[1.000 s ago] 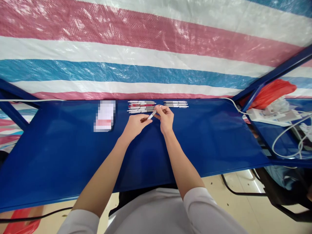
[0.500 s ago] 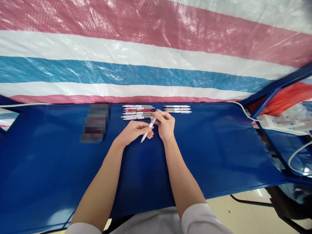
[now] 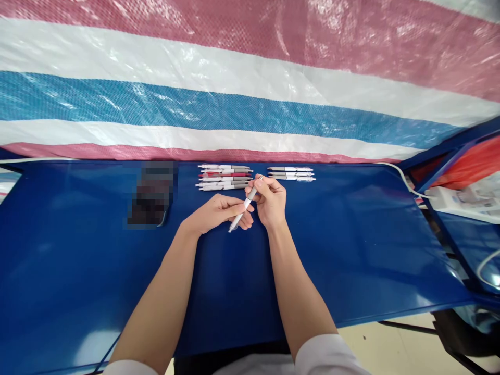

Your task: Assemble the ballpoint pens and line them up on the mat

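Between my two hands a white pen with a grey grip is held at a slant, its clip end low and to the left. My left hand pinches the white barrel between thumb and fingers. At the upper, tip end, the fingers of my right hand are closed on the pen. Just beyond my hands lies a stack of several pens, mostly white and grey, with a red pen among them. To its right sits a smaller group of white and grey pens.
A blurred-out dark object lies left on the blue table. Striped plastic sheeting hangs along the back edge. A white cable runs to a white power strip at the right, near a metal frame.
Both hands keep hold of the pen at nearly the same slant. The camera view has shifted slightly, so the pens appear a little further right.
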A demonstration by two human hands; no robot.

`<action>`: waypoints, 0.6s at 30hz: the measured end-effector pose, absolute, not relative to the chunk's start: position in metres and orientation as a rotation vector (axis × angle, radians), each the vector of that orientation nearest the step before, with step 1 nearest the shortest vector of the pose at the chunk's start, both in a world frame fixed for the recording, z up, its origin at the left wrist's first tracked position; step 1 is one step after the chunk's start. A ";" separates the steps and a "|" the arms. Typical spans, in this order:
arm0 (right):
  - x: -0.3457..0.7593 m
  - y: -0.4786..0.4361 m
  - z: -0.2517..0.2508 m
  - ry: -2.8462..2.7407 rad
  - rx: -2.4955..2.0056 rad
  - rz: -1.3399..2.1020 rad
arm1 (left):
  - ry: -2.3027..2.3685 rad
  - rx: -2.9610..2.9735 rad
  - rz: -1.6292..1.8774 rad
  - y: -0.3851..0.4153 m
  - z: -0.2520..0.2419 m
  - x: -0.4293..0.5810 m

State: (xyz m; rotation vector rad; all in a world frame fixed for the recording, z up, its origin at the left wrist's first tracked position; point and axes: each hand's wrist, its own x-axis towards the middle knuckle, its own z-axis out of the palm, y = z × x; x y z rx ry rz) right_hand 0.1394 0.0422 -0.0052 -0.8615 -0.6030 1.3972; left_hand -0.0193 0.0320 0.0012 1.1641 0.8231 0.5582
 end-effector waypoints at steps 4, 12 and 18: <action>0.137 0.044 -0.005 -0.572 -0.893 1.350 | 0.892 1.121 0.656 0.032 -0.002 -0.017; 0.136 0.045 -0.008 -0.619 -0.899 1.269 | 0.971 1.168 0.794 0.030 -0.005 -0.010; 0.138 0.042 -0.008 -0.765 -0.844 1.279 | 0.914 1.165 0.798 0.031 -0.009 -0.012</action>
